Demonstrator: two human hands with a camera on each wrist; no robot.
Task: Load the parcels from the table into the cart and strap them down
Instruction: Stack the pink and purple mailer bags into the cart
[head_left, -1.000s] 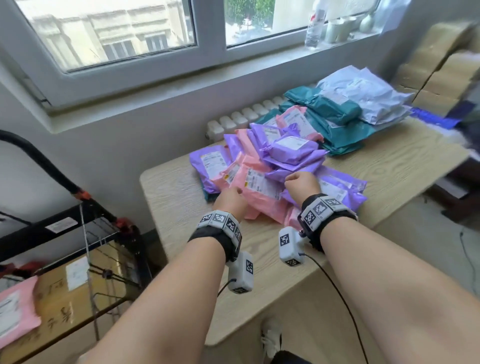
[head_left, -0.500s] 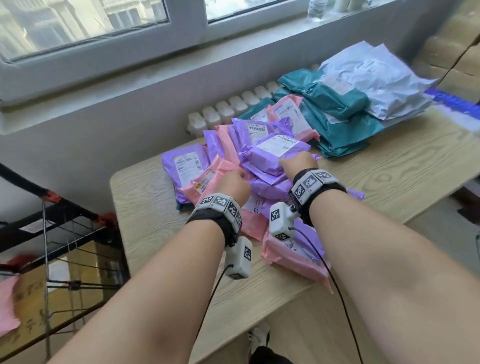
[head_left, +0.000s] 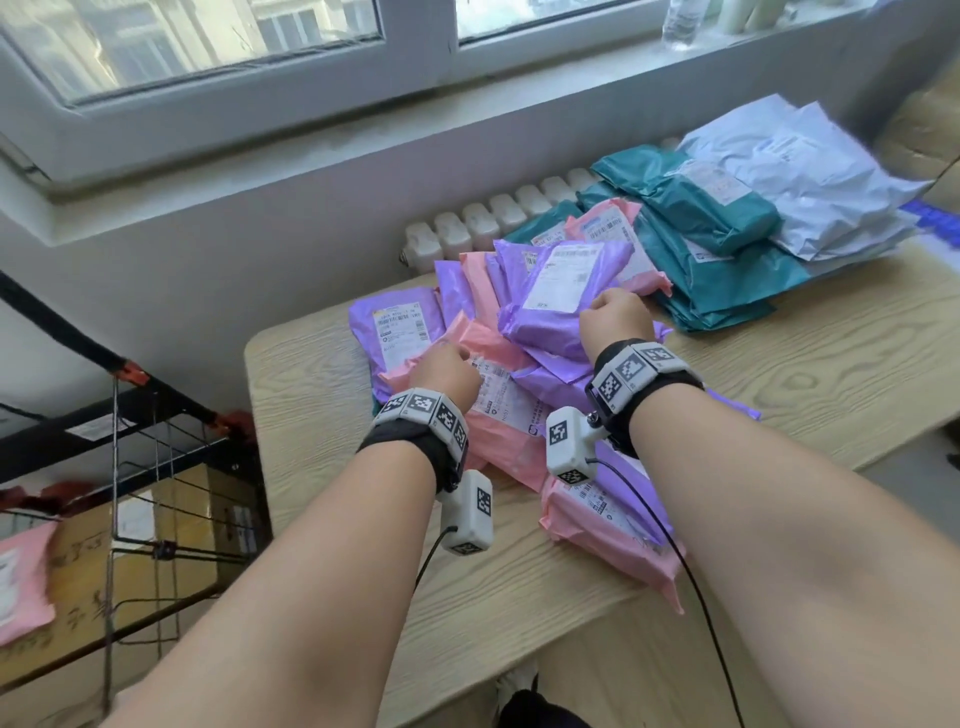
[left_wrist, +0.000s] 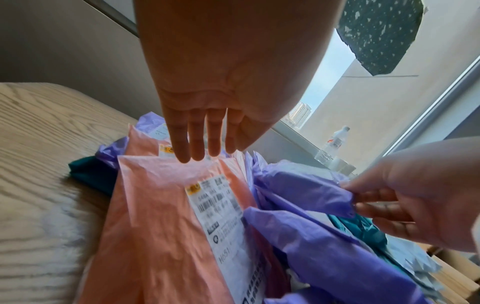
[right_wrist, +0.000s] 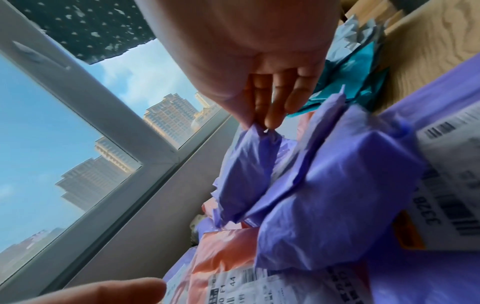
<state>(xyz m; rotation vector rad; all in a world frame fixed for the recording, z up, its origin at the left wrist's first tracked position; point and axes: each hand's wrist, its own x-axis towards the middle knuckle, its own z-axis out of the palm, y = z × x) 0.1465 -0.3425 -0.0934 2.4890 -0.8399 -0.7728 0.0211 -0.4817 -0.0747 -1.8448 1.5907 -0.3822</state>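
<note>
Gathering a bundle of parcels from the bench (head_left: 332, 525) for transfer to the cart (head_left: 156, 415), which stood at 9 o'clock of the pile with a carton and a pink mailer already in it. The right hand (head_left: 615, 325) had its grip closed in a pinch, thumb against fingertips (right_wrist: 270, 121), on a gathered fold of a purple mailer (head_left: 558, 306) at the top of the pile. The left hand (head_left: 447, 374) lay with straight, close-set fingers (left_wrist: 182, 152) at the far edge of a pink mailer (left_wrist: 161, 216); whether they pressed it or merely hovered over it could not be told from the wrist view. A pinch on loose film would probably let the mailer slide or tear, so a sound lift called for both hands to go under the overlapping pink and purple mailers and clamp them as one stack. The teal mailers (head_left: 722, 249) and white mailers (head_left: 810, 182) lay at 2 o'clock, untouched.
</note>
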